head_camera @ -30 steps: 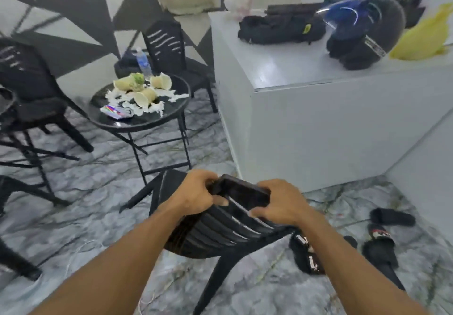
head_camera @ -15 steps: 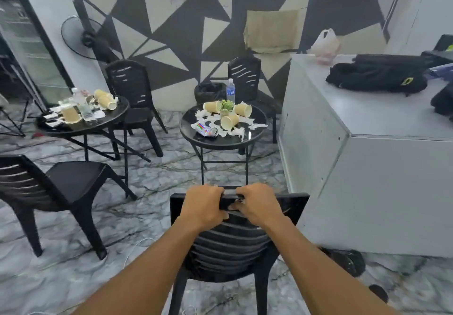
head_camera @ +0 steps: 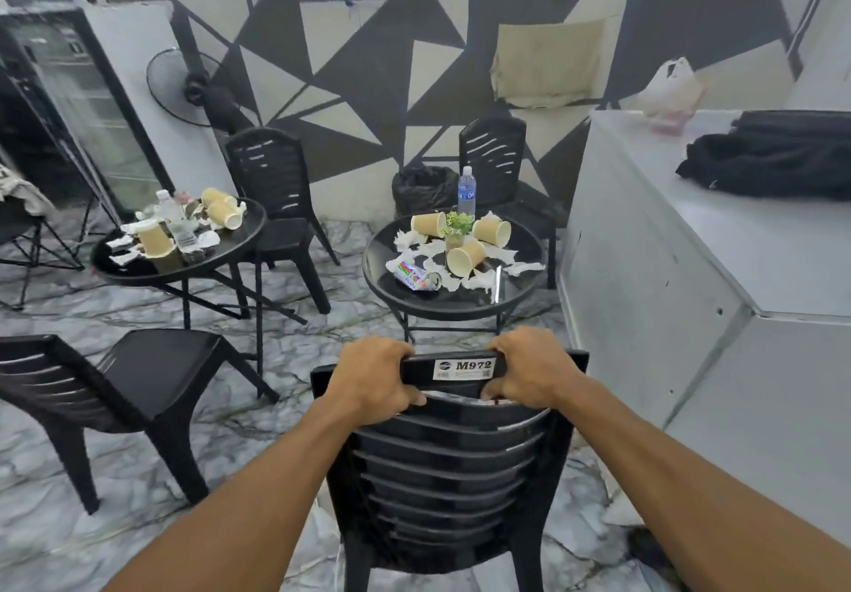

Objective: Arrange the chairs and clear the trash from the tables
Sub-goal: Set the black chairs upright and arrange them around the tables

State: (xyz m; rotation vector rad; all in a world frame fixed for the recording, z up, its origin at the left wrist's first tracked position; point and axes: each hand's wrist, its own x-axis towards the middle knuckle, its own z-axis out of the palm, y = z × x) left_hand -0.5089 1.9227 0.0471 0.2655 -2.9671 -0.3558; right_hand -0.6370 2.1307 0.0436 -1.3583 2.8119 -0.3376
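Note:
My left hand [head_camera: 375,375] and my right hand [head_camera: 529,368] both grip the top rail of a black plastic chair [head_camera: 442,476], which stands upright in front of me with its back toward me. Just beyond it is a round black table [head_camera: 414,301] littered with paper cups [head_camera: 465,257], crumpled tissues, a crushed can [head_camera: 414,276], a small plant and a water bottle [head_camera: 466,190]. A second round table [head_camera: 138,271] at the left carries more cups, bottles and tissues.
A black chair [head_camera: 138,384] stands at the left, two more [head_camera: 276,204] [head_camera: 495,153] behind the tables. A black trash bag [head_camera: 423,188] sits by the wall. A grey counter [head_camera: 714,315] with a black bag fills the right. A fan and fridge stand far left.
The chair went from tilted and low to upright, facing the littered table. My view swung left, away from the counter and sandals. My hands have spread apart along the top rail.

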